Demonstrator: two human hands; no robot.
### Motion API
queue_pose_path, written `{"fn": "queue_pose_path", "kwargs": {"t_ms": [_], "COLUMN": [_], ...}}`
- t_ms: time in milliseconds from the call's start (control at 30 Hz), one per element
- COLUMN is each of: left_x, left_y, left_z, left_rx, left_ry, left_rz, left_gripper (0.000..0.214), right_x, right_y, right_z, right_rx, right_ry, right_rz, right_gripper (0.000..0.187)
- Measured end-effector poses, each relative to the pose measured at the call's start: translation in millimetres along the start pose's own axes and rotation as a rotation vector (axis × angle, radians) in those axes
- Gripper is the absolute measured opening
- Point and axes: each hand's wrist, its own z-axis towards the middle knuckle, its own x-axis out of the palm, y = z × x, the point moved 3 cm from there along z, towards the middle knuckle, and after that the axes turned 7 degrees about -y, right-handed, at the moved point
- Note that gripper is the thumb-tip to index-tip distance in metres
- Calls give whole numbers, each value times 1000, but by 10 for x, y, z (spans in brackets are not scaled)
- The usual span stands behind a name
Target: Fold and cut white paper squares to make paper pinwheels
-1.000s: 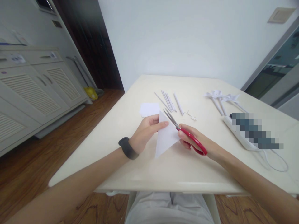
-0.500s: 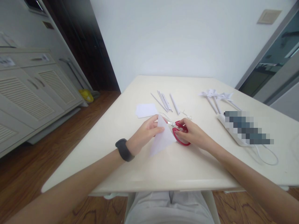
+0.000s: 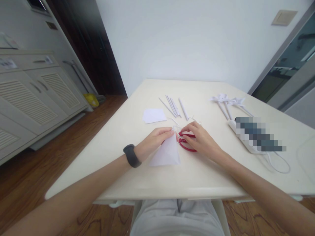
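Between the thumb and fingers of my left hand (image 3: pixel 158 139) is a white sheet of paper (image 3: pixel 167 154), pinched near its top corner and hanging toward me as a triangle. My right hand (image 3: pixel 198 137) grips red-handled scissors (image 3: pixel 188 147) just right of the paper. The blades are mostly hidden behind the paper and my fingers, so I cannot tell whether they touch it. A stack of white paper squares (image 3: pixel 154 115) lies beyond my left hand. Several rolled paper sticks (image 3: pixel 174 106) rest behind, with one thicker paper roll (image 3: pixel 183 109) beside them.
Several white paper pinwheels (image 3: pixel 226 101) on sticks lie at the right back of the white table (image 3: pixel 137 183). Nearer stands a white object (image 3: pixel 243 139) with a blurred-out top and a white cable (image 3: pixel 280 167). Small scraps (image 3: pixel 197 122) lie past my right hand.
The scissors have swung in toward the paper, and their blades are now out of sight. The paper has turned, its lower edge shifting left and facing me more squarely.
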Motion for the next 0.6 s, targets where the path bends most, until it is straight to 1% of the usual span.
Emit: {"fn": "queue_pose_path", "kwargs": {"t_ms": [33, 67, 167, 233, 333, 600], "left_x": [5, 10, 25, 36, 52, 69], "left_y": [5, 11, 34, 45, 42, 36], "left_z": [-2, -4, -9, -13, -20, -33], "left_rx": [1, 1, -17, -35, -42, 7], "left_ry": [10, 20, 43, 62, 95, 146], "left_rz": [3, 6, 28, 57, 109, 174], "left_gripper": [30, 30, 30, 31, 31, 35], "right_x": [-22, -35, -42, -32, -3, 5], "right_y": [45, 88, 200, 232, 229, 248], "right_z": [8, 14, 10, 0, -14, -34], "right_rx": [15, 38, 94, 114, 151, 194], "right_ry": [7, 40, 186, 232, 248, 292], "right_rz": [73, 174, 470, 564, 593, 574], "right_gripper": [14, 15, 17, 14, 11, 18]}}
